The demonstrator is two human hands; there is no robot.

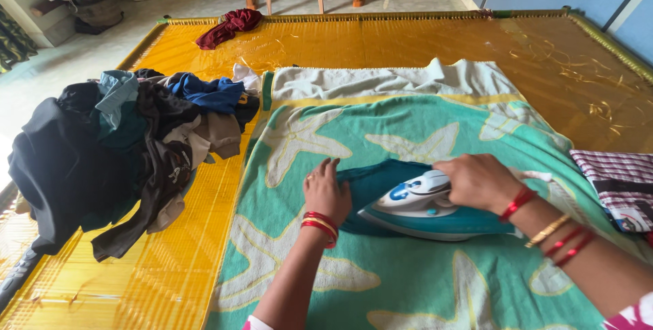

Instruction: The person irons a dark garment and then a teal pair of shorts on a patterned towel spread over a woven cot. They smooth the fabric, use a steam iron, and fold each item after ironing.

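Two hands at work: both of the person's own, seen from the head camera looking down.
Right hand (pixel 478 182): fingers wrapped together around the handle of the steam iron (pixel 435 209), closed firmly on it so the soleplate can be pressed flat and steered.
Steam iron: white and teal, lying sole-down on the teal garment (pixel 381 179), its pointed nose toward the left hand.
Left hand (pixel 326 190): flat on the garment just ahead of the iron's nose, fingers stretched out and slightly apart, holding nothing; likely it pins and smooths the cloth so it does not bunch under the iron.
Teal garment: a small dark-teal piece spread in the middle of the starfish towel (pixel 408 275), between the two hands.
Starfish towel: green with pale starfish shapes, laid over the yellow mat (pixel 381 41), seemingly as a padded layer for pressing.
Clothes pile (pixel 129 146): dark and blue garments heaped on the mat's left side, well apart from the iron.
Checked cloth (pixel 615 177): folded at the right edge, near the right forearm.
Maroon cloth (pixel 228 26): crumpled at the mat's far edge.
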